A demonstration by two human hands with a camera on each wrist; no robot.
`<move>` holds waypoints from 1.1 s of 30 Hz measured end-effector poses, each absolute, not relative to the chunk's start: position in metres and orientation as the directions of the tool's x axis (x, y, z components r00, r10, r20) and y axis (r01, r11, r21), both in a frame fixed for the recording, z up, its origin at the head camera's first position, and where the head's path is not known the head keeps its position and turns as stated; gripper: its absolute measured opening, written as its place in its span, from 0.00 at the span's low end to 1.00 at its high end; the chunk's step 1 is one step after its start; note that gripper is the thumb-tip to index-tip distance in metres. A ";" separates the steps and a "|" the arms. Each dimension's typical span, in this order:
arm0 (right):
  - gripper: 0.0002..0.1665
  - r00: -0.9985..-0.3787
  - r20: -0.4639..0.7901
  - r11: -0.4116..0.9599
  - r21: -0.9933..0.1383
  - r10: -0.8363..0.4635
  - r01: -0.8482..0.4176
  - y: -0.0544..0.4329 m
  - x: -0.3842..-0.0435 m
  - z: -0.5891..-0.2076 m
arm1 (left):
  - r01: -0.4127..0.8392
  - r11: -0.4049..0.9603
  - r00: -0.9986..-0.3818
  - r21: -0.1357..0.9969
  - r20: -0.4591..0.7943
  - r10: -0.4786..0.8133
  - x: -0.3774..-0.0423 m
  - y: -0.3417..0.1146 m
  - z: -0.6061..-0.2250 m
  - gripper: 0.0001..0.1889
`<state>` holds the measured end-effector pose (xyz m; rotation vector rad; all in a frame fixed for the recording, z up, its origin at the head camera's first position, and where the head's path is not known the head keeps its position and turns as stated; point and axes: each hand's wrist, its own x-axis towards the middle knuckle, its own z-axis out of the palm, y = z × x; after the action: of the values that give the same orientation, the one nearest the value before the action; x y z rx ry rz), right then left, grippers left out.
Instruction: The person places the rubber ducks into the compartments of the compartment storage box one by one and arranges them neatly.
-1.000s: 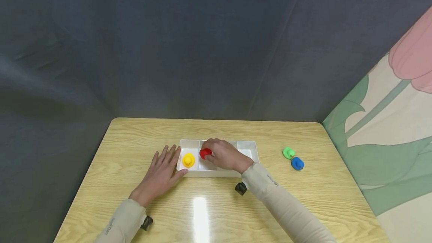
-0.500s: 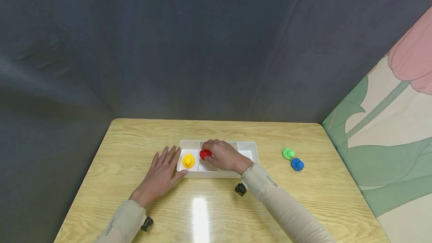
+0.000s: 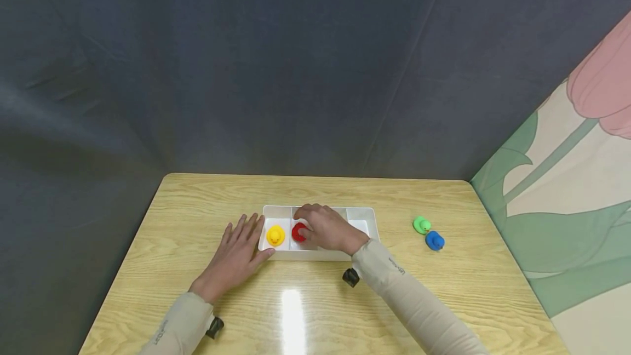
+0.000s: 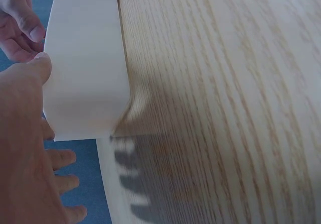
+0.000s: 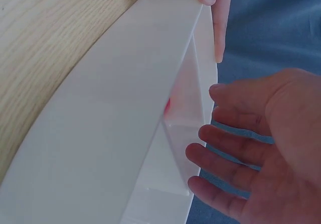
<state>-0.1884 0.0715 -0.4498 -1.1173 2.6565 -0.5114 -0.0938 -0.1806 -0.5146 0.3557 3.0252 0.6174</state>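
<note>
My left hand (image 3: 235, 252) lies with straight, spread fingers against the left end of a white divided box (image 3: 310, 255); its thumb touches the front rim. A yellow toy duck (image 3: 275, 235) sits in the leftmost compartment. In the compartment to its right lies a red toy duck (image 3: 298, 233), partly covered by my right hand (image 3: 329, 229). The right wrist view shows that hand's fingers (image 5: 220, 161) apart and relaxed over the box, holding nothing. Only a sliver of red shows there past the box's wall.
A green toy duck (image 3: 421, 224) and a blue toy duck (image 3: 435, 240) stand close together on the wooden table (image 3: 394, 300), right of the box. Dark cloth (image 3: 315, 70) hangs behind the table, and a flower-patterned cloth (image 3: 581, 223) borders the right side.
My right hand has let go of the red duck, which now sits lower in its compartment, nearer the front. The right fingers have loosened. My left hand has stayed in place.
</note>
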 end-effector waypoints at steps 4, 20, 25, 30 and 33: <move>0.19 -0.687 -0.065 0.652 -0.388 -0.724 -0.651 0.072 -0.188 -0.449 | 0.208 0.893 -0.974 0.400 0.000 0.227 -0.094 -0.180 -0.514 0.47; 0.03 -0.638 0.019 0.631 -0.126 -0.770 -0.765 0.068 -0.184 -0.454 | 0.211 0.890 -0.973 0.405 0.002 0.230 -0.094 -0.181 -0.516 0.48; 0.02 -0.653 -0.003 0.653 -0.003 -0.757 -0.757 0.065 -0.184 -0.457 | 0.209 0.890 -0.974 0.405 0.001 0.228 -0.094 -0.181 -0.517 0.47; 0.04 -0.657 -0.012 0.654 0.097 -0.753 -0.751 0.063 -0.185 -0.465 | 0.207 0.887 -0.974 0.412 -0.001 0.228 -0.094 -0.180 -0.516 0.47; 0.04 -0.655 -0.005 0.649 0.132 -0.756 -0.749 0.062 -0.185 -0.470 | 0.207 0.885 -0.974 0.417 -0.001 0.228 -0.094 -0.180 -0.516 0.47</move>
<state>-0.1852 0.0623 -0.4697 -1.3240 2.8981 0.1961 -0.0937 -0.1799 -0.5162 0.3461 3.0011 0.6553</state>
